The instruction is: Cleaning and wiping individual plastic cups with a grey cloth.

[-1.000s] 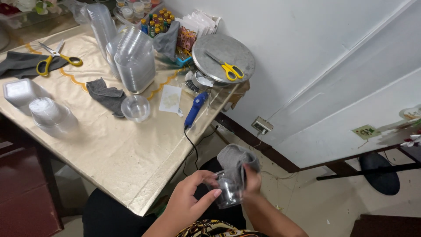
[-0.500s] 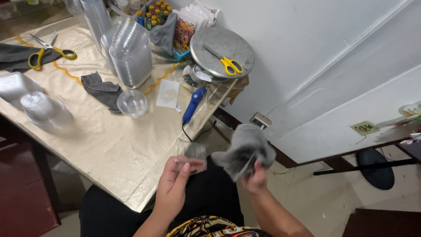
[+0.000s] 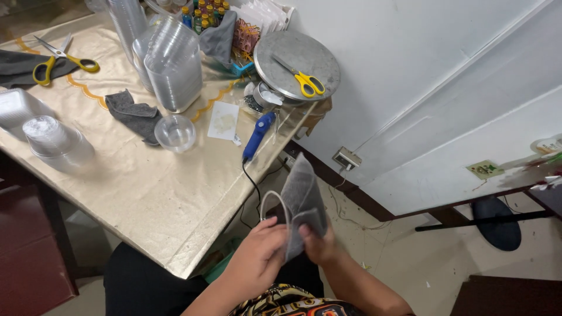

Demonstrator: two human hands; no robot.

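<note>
Grey felt piece (image 3: 301, 202): held upright in front of the person's lap, off the near corner of the bench (image 3: 146, 199), folded or creased into overlapping flaps. Right hand (image 3: 319, 243) grips its lower edge, fingers clenched on the fabric from behind; left hand (image 3: 257, 257) closes on the same lower part from the front, fingers curled round the felt. A thin pale curved rim (image 3: 270, 202) shows beside the felt's left edge; whether it is a clear cup or a loop cannot be told, nor which hand carries it. Handling, judged: light, soft, limp, not slippery, not fragile; it droops when held by one corner, so best taken along an edge or at the fold with both hands. On the bench, well apart from the hands: clear plastic bowl (image 3: 174, 131), stacked clear containers (image 3: 172, 67), grey cloth (image 3: 132, 111), blue corded tool (image 3: 257, 134), nested clear cups (image 3: 55, 143), yellow-handled scissors (image 3: 61, 58), second yellow scissors (image 3: 301, 79) lying on a round metal tray (image 3: 275, 50).
</note>
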